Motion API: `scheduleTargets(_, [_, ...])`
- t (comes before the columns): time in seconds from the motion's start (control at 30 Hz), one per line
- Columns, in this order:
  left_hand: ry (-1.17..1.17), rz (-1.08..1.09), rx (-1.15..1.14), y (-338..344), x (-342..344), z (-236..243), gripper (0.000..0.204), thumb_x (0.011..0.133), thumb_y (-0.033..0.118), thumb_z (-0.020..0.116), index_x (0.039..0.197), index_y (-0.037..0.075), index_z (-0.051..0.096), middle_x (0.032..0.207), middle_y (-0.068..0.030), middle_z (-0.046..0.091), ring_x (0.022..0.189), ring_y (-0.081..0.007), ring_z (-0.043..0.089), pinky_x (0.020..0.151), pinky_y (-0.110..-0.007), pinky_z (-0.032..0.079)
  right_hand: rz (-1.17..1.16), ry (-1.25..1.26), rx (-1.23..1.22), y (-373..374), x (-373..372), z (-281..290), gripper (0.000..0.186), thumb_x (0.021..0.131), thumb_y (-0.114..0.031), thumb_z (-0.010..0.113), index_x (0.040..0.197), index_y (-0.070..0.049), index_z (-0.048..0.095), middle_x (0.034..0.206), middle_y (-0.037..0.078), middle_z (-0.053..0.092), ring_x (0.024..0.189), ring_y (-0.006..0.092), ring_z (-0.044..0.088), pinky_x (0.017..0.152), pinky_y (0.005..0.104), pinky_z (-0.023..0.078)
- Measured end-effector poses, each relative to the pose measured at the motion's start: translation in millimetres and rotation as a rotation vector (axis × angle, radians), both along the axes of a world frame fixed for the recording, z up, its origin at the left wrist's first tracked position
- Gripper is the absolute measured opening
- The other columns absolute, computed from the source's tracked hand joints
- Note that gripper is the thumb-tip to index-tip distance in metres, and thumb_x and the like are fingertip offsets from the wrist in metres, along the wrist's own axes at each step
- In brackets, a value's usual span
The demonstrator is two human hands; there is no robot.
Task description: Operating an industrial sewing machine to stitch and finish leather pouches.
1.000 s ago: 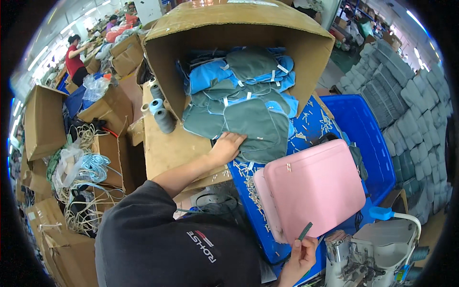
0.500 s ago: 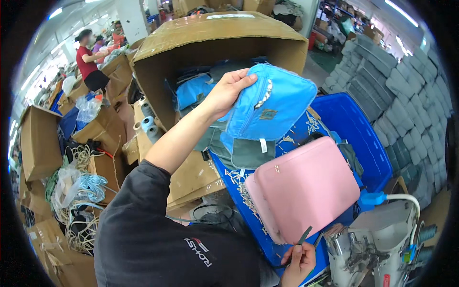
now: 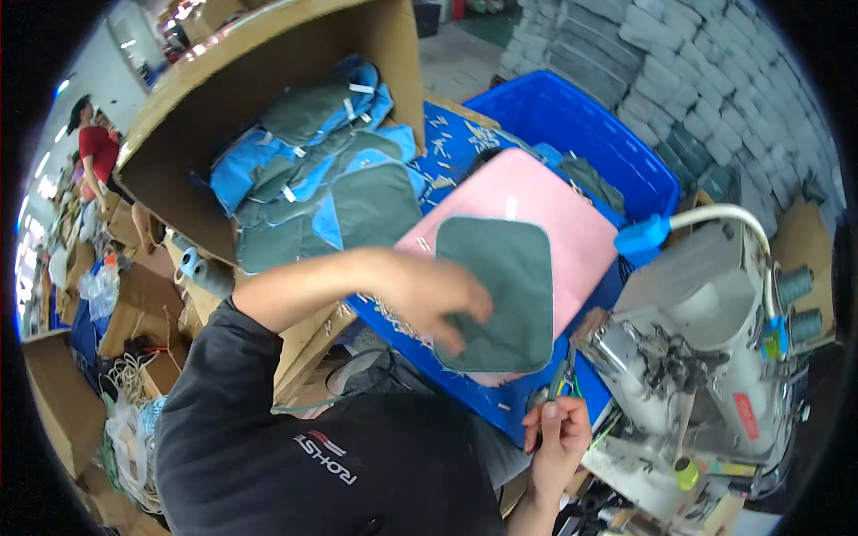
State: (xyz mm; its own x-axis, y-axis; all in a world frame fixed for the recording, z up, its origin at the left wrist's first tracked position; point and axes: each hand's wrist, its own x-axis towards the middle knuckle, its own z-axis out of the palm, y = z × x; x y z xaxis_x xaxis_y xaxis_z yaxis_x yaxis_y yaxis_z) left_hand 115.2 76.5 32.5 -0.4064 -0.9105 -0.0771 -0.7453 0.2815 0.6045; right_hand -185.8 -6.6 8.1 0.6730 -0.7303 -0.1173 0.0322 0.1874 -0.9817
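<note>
Pretty clearly a garment sewing workshop. There's a white industrial sewing machine (image 3: 706, 330) with grey thread cones (image 3: 794, 286) on its right side. Left of the machine sits a big brown cardboard box (image 3: 268, 54) stuffed with cut blue and grey fabric pieces (image 3: 313, 170), plus a blue plastic crate (image 3: 581, 134) behind it and stacked grey fabric bundles (image 3: 679, 62).

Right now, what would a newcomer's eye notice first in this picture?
First the left hand in the middle, holding a dark green fabric piece over a pink panel on a blue bin. Behind it, a cardboard box full of blue and green pieces. The right hand is near a sewing machine.
</note>
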Motion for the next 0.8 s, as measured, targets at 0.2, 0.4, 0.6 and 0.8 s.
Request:
scheduleTargets(0.2, [-0.072, 0.234, -0.378, -105.4, 0.1, -12.6, 0.023, 0.081, 0.014, 0.068, 0.102, 0.004, 0.064, 0.107, -0.0113, 0.064, 0.099, -0.0324, 0.062, 0.085, -0.045, 0.049, 0.023, 0.005, 0.019, 3.9, 11.7, 3.0, 0.008, 0.096, -0.008, 0.057, 0.097, 0.000, 0.054, 0.103, 0.012, 0.059, 0.050, 0.0110, 0.055, 0.041, 0.0222, 0.041])
scheduleTargets(0.4, [-0.274, 0.173, -0.156, -127.2, -9.2, -13.3, 0.023, 0.077, 0.011, 0.071, 0.097, 0.005, 0.064, 0.106, -0.0127, 0.060, 0.099, -0.0350, 0.062, 0.083, -0.045, 0.049, 0.055, 0.067, -0.143, -4.0, 31.2, 22.0, 0.009, 0.093, -0.002, 0.060, 0.088, 0.005, 0.057, 0.120, 0.013, 0.051, 0.061, 0.0108, 0.062, 0.052, 0.0213, 0.053])
scheduleTargets(0.6, [-0.095, -0.008, -0.190, -120.5, -20.1, 19.9, 0.020, 0.077, 0.010, 0.069, 0.095, 0.004, 0.063, 0.100, -0.0128, 0.064, 0.095, -0.0345, 0.063, 0.082, -0.043, 0.049, -0.065, 0.199, -0.266, -32.4, 49.8, 6.2, 0.010, 0.091, -0.001, 0.063, 0.085, 0.006, 0.059, 0.105, 0.011, 0.058, 0.060, 0.0111, 0.064, 0.049, 0.0216, 0.051])
scheduleTargets(0.8, [0.037, -0.008, -0.070, -107.5, -27.1, 53.3, 0.022, 0.082, 0.012, 0.065, 0.103, 0.003, 0.067, 0.097, -0.0129, 0.069, 0.086, -0.0297, 0.064, 0.077, -0.039, 0.049, -0.105, 0.199, -0.206, -32.8, 45.4, 7.6, 0.011, 0.091, -0.002, 0.065, 0.084, 0.004, 0.060, 0.074, 0.002, 0.058, 0.057, 0.0071, 0.060, 0.049, 0.0203, 0.050])
